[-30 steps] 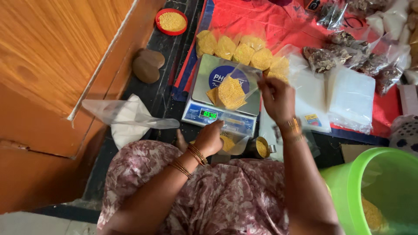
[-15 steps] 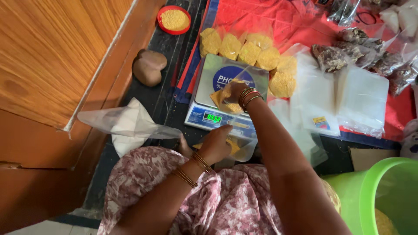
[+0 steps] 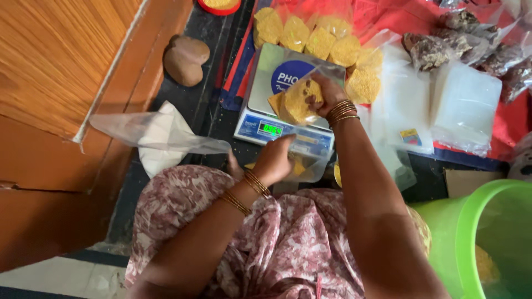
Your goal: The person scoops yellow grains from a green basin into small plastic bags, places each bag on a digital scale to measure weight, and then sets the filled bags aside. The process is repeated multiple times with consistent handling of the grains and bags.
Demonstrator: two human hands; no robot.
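Since half a second before, the right hand [image 3: 324,97] had settled lower on the scale's pan, the packet under it now resting rather than hovering, while the left hand [image 3: 274,160] had barely shifted. Going left to right: a slack clear bag with white paper [image 3: 160,135] lay at nine o'clock of the weighing scale [image 3: 285,99]; the left hand, fingers curled together and pinching the edge of an open plastic bag of yellow pieces [image 3: 302,166], sat at six o'clock of the scale, just below its green display [image 3: 271,129]. On the pan, the right hand's fingers were pressed around a clear packet of yellow crumbly stuff [image 3: 299,99], thumb side hidden. Filled yellow packets [image 3: 316,39] lined twelve o'clock; a stack of empty clear bags [image 3: 465,105] lay at three. To weigh well, I judged the hand should let go fully, since any pressing would skew the reading.
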